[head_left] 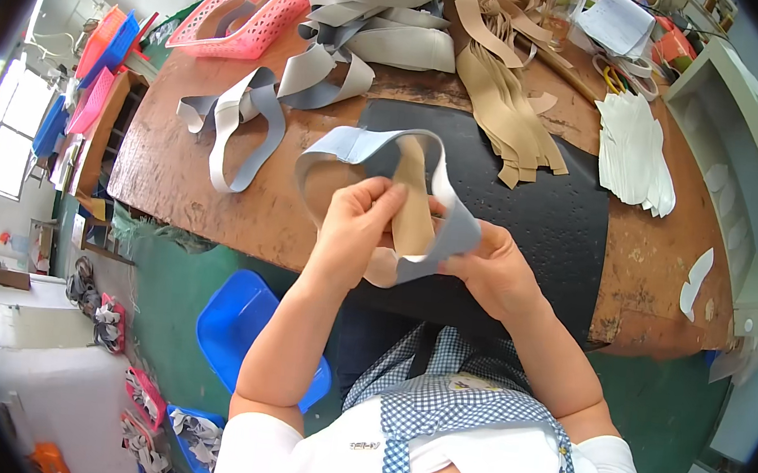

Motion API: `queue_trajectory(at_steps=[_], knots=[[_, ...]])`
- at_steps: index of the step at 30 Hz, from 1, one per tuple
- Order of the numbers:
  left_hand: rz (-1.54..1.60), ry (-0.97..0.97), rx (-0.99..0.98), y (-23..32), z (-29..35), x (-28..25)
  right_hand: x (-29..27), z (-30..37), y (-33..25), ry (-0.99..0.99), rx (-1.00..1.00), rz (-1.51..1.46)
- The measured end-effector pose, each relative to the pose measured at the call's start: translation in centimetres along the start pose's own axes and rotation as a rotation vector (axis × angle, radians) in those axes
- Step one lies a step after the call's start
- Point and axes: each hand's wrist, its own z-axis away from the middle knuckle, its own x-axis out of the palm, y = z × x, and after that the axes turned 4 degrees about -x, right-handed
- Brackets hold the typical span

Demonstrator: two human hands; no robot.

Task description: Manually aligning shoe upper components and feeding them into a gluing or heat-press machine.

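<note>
Over the near part of the black mat (pixel 551 229), you hold a looped grey-blue and white band (pixel 351 144) up off the table (pixel 175 196), with a tan strip (pixel 415 208) standing inside its curve. Your left hand (pixel 348 229) has thumb and forefinger pinched together at the strip's left edge; your right hand (pixel 500 274) has the band's right side gripped between thumb and fingers, their tips partly hidden behind it. You cannot tell from this view whether strip and band are joined.

Small dark lettering marks your shirt (pixel 315 456), near the apron strap. Faint marks on the paper sheet (pixel 616 23) at the table's far right are too small to read.

As for containers, the pink basket (pixel 224 45) at the far left of the table has brown and grey strips in it. A glass jar (pixel 561 14) stands at the far edge, its contents unclear. On the floor to your left sits a blue tub (pixel 232 318), partly behind your forearm; nearer the lower edge, a blue crate (pixel 179 458) is heaped with grey and white scraps (pixel 202 435).
</note>
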Motion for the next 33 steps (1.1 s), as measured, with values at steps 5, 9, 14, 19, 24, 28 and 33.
queue_trajectory(at_steps=[5, 9, 14, 19, 24, 28, 33], knots=[[-0.054, 0.153, 0.052, -1.2, -0.8, -0.3, 0.5, -0.1, -1.0, -0.108, -0.016, 0.094], [-0.133, 0.137, 0.088, -1.2, -0.9, 0.1, 1.2, -0.5, -0.6, -0.013, 0.028, 0.250], [-0.249, 0.221, 0.166, -2.0, -1.3, -1.1, 1.8, -0.9, -0.3, 0.031, 0.059, 0.189], [-0.192, 0.175, 0.152, -1.3, -0.8, -1.5, 2.5, -0.8, -0.3, 0.009, 0.037, 0.186], [0.135, 0.012, 0.061, -0.6, 1.2, -0.8, 2.0, -1.4, 0.0, 0.122, -0.037, 0.214], [-0.407, 0.176, 0.246, -1.3, 4.4, 0.5, 2.7, -1.8, 0.4, 0.150, -0.134, 0.187], [-0.551, 0.322, 0.387, -2.2, 4.4, 0.3, 3.1, -1.3, 0.1, 0.197, -0.027, 0.049]])
